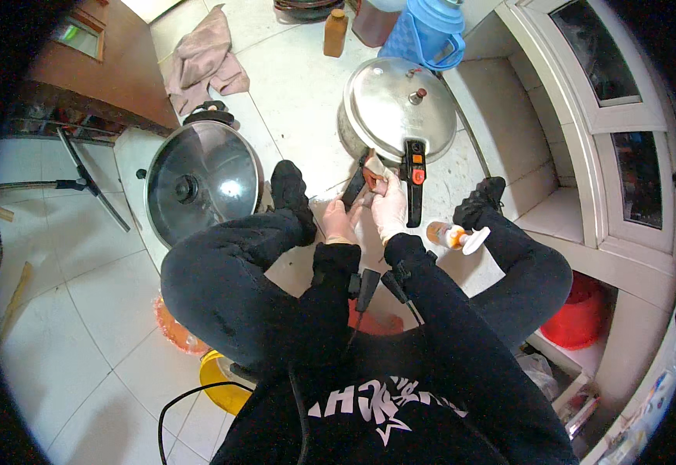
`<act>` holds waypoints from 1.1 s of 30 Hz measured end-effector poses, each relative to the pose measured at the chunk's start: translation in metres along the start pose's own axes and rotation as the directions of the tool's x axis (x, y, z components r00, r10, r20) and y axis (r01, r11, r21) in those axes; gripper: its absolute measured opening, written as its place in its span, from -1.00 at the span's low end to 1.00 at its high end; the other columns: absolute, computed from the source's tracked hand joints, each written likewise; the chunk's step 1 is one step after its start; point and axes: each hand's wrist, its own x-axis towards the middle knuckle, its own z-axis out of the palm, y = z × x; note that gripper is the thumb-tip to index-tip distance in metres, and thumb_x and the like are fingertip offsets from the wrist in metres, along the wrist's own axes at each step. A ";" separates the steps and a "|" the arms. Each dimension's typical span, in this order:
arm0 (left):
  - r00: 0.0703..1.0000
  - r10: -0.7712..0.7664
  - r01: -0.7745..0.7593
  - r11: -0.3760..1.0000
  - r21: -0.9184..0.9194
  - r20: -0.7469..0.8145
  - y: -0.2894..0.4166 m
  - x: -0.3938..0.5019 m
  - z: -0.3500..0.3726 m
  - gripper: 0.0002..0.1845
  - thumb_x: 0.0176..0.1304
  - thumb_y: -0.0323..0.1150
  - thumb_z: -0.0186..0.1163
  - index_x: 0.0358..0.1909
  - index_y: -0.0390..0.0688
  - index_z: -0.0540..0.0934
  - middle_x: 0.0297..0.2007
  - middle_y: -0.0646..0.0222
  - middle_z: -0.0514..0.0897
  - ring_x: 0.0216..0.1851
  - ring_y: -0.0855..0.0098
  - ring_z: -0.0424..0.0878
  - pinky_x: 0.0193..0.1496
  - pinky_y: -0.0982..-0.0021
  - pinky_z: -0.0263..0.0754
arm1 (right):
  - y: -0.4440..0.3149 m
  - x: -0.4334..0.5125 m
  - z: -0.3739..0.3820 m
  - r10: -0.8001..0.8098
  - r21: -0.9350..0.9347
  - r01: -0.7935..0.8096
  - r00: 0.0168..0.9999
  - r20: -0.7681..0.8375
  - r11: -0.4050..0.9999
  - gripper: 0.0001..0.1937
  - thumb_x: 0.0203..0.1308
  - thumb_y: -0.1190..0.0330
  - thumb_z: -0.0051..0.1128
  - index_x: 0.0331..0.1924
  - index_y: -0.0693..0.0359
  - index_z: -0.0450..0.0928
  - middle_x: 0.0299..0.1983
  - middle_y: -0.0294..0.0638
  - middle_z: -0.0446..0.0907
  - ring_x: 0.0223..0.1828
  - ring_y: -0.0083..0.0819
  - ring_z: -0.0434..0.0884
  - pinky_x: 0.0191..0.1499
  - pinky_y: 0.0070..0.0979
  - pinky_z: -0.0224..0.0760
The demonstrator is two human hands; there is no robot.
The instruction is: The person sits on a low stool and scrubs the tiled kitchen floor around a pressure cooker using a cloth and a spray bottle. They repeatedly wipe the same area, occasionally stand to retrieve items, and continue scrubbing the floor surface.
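Observation:
Both hands wear pale, thin gloves. My left hand (341,220) is closed around the lower end of a black pot handle (355,183) that slants up to the pressure cooker's body. My right hand (389,203) pinches a crumpled beige and reddish cloth or pad (374,167) against that handle's upper part. The steel pressure cooker (403,110) stands just beyond, its lid on. The lid's black handle (414,185), with orange and red buttons, points toward me, right of my right hand. A pump bottle (447,235) with a white top lies on its side between my hands and my right shoe.
A pan with a glass lid (201,183) stands at left, a mauve cloth (207,58) beyond it. A brown bottle (335,33) and blue plastic jug (425,32) stand at the back. A yellow bucket (224,389) is by my left leg, a red basin (576,314) at lower right.

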 end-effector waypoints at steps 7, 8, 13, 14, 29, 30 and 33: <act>0.916 0.371 -0.392 0.752 0.530 0.151 -0.008 0.005 -0.005 -0.62 0.42 -0.36 -0.20 0.19 -0.21 0.37 -0.02 0.14 0.55 -0.12 0.21 0.65 -0.04 0.29 0.55 | 0.004 0.025 0.007 -0.278 -0.398 0.280 0.958 0.065 0.874 -0.57 -0.01 0.57 -0.03 0.04 0.23 0.47 -0.02 -0.02 0.53 0.02 0.05 0.49 0.13 -0.18 0.35; 0.892 0.410 -0.436 0.671 0.600 0.190 -0.008 0.006 -0.006 -0.62 0.41 -0.36 -0.20 0.20 -0.21 0.38 -0.01 0.14 0.55 -0.12 0.21 0.65 -0.05 0.29 0.55 | 0.004 0.027 0.011 -0.326 -0.425 0.307 0.945 0.029 0.852 -0.69 0.14 0.44 0.00 -0.01 0.23 0.51 -0.13 0.00 0.57 -0.12 0.06 0.52 -0.04 -0.12 0.39; 0.991 0.135 -0.127 0.963 0.237 -0.020 -0.009 0.009 0.001 -0.62 0.41 -0.35 -0.19 0.19 -0.22 0.38 0.01 0.14 0.54 -0.13 0.20 0.64 -0.09 0.28 0.57 | -0.004 0.020 0.014 -0.452 -0.488 0.472 0.876 0.168 0.734 -0.71 0.07 0.48 0.02 -0.06 0.20 0.53 -0.11 -0.04 0.55 -0.07 -0.01 0.50 -0.04 -0.19 0.42; 0.997 0.058 -0.055 0.998 0.043 -0.057 -0.008 0.007 0.002 -0.63 0.41 -0.35 -0.18 0.17 -0.22 0.38 0.01 0.14 0.53 -0.13 0.20 0.64 -0.10 0.28 0.58 | -0.007 0.021 0.010 -0.424 -0.452 0.456 0.888 0.176 0.767 -0.71 0.07 0.48 0.02 -0.07 0.18 0.53 -0.13 -0.05 0.56 -0.08 -0.01 0.51 -0.04 -0.20 0.42; 0.991 0.120 -0.119 0.993 0.021 -0.065 -0.009 0.011 0.003 -0.70 0.40 -0.41 -0.14 0.04 -0.19 0.51 -0.10 0.30 0.57 -0.23 0.41 0.60 -0.20 0.39 0.59 | 0.020 -0.004 -0.020 -0.070 -0.380 0.135 0.981 0.181 0.915 -0.72 0.08 0.45 0.06 -0.08 0.12 0.58 -0.19 0.00 0.63 -0.13 -0.03 0.61 -0.06 -0.23 0.46; 0.970 0.228 -0.205 0.950 0.237 -0.078 -0.011 0.011 0.001 -0.64 0.34 -0.38 -0.17 0.03 -0.30 0.50 -0.08 0.19 0.61 -0.03 0.26 0.59 0.02 0.24 0.54 | 0.016 -0.007 -0.025 -0.155 -0.312 0.196 0.976 0.152 0.929 -0.70 0.09 0.44 0.06 -0.04 0.12 0.55 -0.13 -0.02 0.60 -0.10 -0.07 0.61 0.00 -0.25 0.45; 0.988 0.151 -0.151 0.988 -0.011 -0.026 -0.017 0.016 -0.004 -0.67 0.35 -0.34 -0.09 -0.05 -0.35 0.54 -0.14 0.17 0.62 -0.06 0.25 0.62 -0.03 0.25 0.57 | -0.002 0.002 -0.028 -0.405 -0.289 0.387 0.914 -0.003 0.876 -0.59 0.06 0.51 0.04 0.07 0.14 0.48 0.07 -0.01 0.46 0.12 -0.05 0.47 0.16 -0.29 0.35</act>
